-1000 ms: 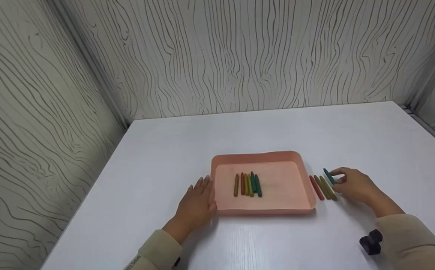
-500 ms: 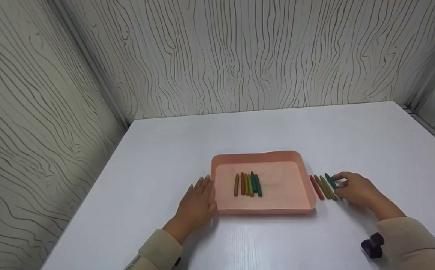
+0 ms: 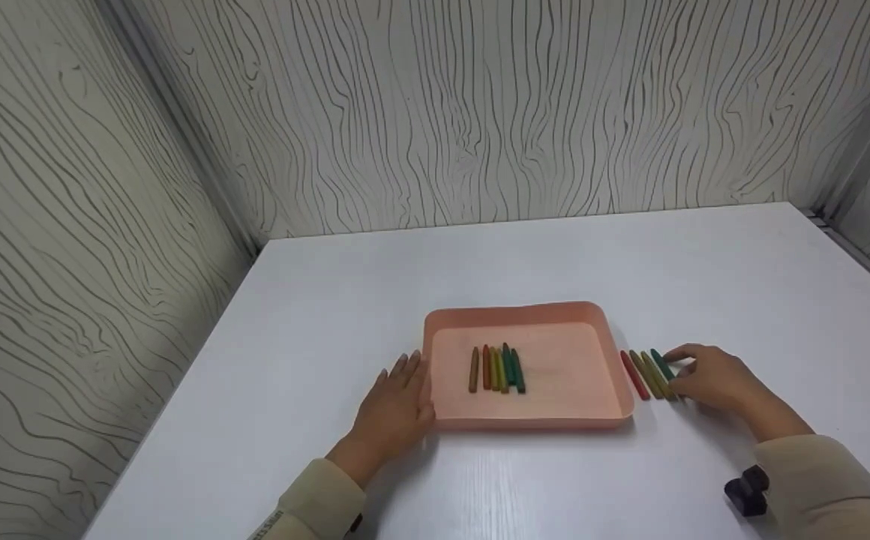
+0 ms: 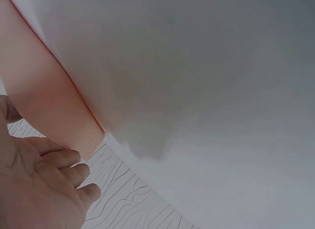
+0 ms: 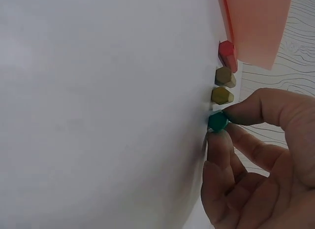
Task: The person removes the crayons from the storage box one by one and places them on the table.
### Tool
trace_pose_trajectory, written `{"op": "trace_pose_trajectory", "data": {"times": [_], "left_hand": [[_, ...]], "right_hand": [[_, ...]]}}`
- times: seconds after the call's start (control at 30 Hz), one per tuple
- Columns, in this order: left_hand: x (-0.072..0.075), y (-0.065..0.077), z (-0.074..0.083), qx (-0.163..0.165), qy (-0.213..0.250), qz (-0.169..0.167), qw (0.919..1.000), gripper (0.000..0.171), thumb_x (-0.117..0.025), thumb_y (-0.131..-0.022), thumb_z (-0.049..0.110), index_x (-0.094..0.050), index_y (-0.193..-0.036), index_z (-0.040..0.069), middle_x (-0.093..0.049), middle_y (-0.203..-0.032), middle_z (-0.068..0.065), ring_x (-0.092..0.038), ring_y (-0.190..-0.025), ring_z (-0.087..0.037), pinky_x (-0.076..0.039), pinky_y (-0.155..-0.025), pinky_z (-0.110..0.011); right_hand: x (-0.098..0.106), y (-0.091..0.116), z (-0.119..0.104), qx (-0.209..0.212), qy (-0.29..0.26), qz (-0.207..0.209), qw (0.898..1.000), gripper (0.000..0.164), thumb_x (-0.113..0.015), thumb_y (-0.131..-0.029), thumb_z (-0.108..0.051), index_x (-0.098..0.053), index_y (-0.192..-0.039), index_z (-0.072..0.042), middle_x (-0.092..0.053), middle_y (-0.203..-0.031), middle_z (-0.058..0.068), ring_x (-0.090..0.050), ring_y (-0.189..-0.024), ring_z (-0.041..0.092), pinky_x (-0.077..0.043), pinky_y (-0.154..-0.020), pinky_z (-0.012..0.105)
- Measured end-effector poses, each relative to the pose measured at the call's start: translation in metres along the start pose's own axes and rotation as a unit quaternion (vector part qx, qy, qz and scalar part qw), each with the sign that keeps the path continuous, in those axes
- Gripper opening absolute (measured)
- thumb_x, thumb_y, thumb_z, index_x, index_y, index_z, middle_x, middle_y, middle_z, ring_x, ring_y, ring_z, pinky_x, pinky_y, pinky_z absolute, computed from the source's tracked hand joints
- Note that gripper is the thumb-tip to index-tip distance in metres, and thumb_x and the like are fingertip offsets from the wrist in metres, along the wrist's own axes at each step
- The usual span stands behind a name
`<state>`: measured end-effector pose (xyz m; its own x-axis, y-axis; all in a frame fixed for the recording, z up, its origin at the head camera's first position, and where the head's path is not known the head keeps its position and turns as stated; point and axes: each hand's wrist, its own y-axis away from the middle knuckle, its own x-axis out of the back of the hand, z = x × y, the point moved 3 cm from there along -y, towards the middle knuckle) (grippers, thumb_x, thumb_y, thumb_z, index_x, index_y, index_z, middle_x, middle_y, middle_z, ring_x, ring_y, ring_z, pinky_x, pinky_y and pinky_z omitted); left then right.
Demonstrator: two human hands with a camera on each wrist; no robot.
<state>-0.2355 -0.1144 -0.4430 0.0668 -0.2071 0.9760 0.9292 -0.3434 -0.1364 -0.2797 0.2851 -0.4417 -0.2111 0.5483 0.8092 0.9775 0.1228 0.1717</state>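
My right hand [image 3: 716, 381] pinches a green crayon [image 3: 658, 359] between thumb and fingers, low at the table on the tray's right. In the right wrist view the green crayon's flat end [image 5: 217, 121] shows between the fingertips. Beside it lie a red crayon [image 3: 634, 375], a brownish crayon [image 3: 645, 373] and an olive-yellow crayon [image 3: 657, 376] in a slanted row. My left hand [image 3: 390, 411], fingers extended, rests against the left side of a pink tray [image 3: 532, 424]. Inside the tray lie several crayons, among them a brown crayon [image 3: 473, 370] and a green crayon [image 3: 518, 371].
The tray stands on a white table [image 3: 345, 300]. Behind the table rises a wood-grain patterned wall [image 3: 480, 112], with another patterned panel [image 3: 67, 262] on the left. A black device [image 3: 747, 491] sits at the right cuff.
My right hand has come slightly down and right, bringing the green crayon from a raised spot over the row into line beside the olive-yellow one. The left hand stays put.
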Motion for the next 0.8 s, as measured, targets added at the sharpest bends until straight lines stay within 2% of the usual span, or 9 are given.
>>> {"op": "trace_pose_trajectory", "data": {"times": [0.2,0.3,0.47,0.8], "left_hand": [[0.000,0.000,0.001,-0.006,-0.005,0.014,0.9999,0.052,-0.038,-0.087,0.023,-0.030,-0.132,-0.001,-0.027,-0.137,-0.013,-0.023,-0.124,-0.029,-0.021,-0.097,-0.045],[0.000,0.000,0.001,-0.004,-0.008,0.013,0.9999,0.052,-0.037,-0.087,0.024,-0.030,-0.132,-0.001,-0.026,-0.137,-0.012,-0.022,-0.124,-0.028,-0.021,-0.097,-0.045],[0.000,0.000,0.000,-0.004,-0.006,0.011,0.9999,0.053,-0.038,-0.087,0.024,-0.029,-0.132,-0.001,-0.026,-0.137,-0.012,-0.022,-0.124,-0.028,-0.021,-0.097,-0.045],[-0.002,0.000,-0.001,0.004,-0.008,0.001,1.0000,0.054,-0.038,-0.087,0.025,-0.027,-0.134,0.000,-0.024,-0.139,-0.010,-0.019,-0.125,-0.027,-0.019,-0.098,-0.043]], "right_hand": [[0.006,0.000,0.002,0.004,0.018,-0.005,1.000,0.050,-0.056,-0.073,-0.018,-0.047,-0.116,0.005,-0.053,-0.100,0.027,-0.051,-0.076,0.026,-0.042,-0.060,0.037],[0.010,0.000,0.002,0.012,0.027,-0.001,1.000,0.049,-0.056,-0.075,-0.021,-0.046,-0.116,0.006,-0.052,-0.100,0.028,-0.052,-0.080,0.032,-0.043,-0.063,0.042],[0.016,0.002,0.000,0.023,0.043,0.033,0.998,0.049,-0.055,-0.080,-0.027,-0.047,-0.115,0.006,-0.051,-0.103,0.030,-0.047,-0.092,0.045,-0.039,-0.072,0.053],[0.028,0.000,-0.003,0.021,0.085,0.084,0.993,0.066,-0.050,-0.081,-0.047,-0.043,-0.119,0.006,-0.042,-0.112,0.035,-0.038,-0.101,0.050,-0.032,-0.077,0.060]]}}
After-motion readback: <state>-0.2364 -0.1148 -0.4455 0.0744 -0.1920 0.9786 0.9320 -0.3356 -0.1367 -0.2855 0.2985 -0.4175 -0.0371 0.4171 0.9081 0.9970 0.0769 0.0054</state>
